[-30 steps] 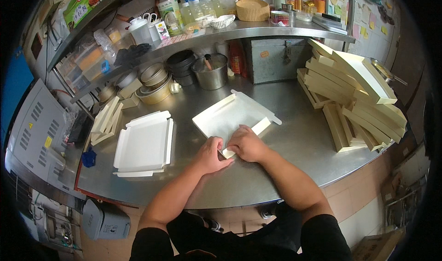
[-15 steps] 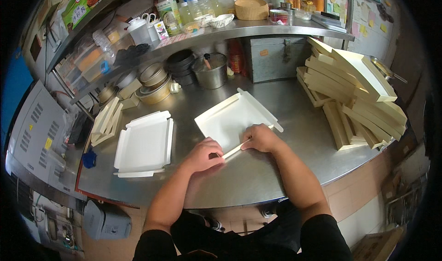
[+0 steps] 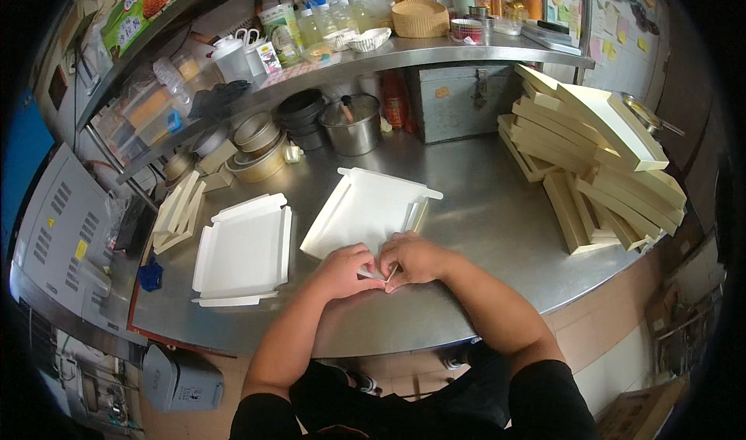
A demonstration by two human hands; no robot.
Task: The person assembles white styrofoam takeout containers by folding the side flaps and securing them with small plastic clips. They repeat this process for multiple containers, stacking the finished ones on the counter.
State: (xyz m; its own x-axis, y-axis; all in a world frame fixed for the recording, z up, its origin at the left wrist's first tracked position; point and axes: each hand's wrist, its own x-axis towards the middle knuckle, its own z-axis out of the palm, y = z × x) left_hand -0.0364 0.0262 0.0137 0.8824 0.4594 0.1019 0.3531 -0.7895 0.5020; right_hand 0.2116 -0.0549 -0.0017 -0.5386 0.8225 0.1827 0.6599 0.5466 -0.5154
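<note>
A shallow cardboard box tray (image 3: 359,216), white inside and cream outside, lies tilted on the steel table in front of me. My left hand (image 3: 347,272) pinches its near edge close to a corner. At the same corner, the fingers of my right hand (image 3: 412,260) grip the folded card, and the two hands almost touch. The far side has its flap still spread outward. Left of my hands is a second white card blank (image 3: 242,250), lying flat with its sides partly raised and touched by neither hand.
Cream box trays (image 3: 594,156) are piled at the right of the steel table (image 3: 474,207). A few more card pieces (image 3: 179,215) stand at the left. Behind are pans (image 3: 260,141), a steel pot (image 3: 351,125) and a grey metal case (image 3: 454,102) under a loaded shelf (image 3: 350,61).
The box tray has turned and shifted left and toward me. My right hand has moved left along it, down to the near corner beside my left hand.
</note>
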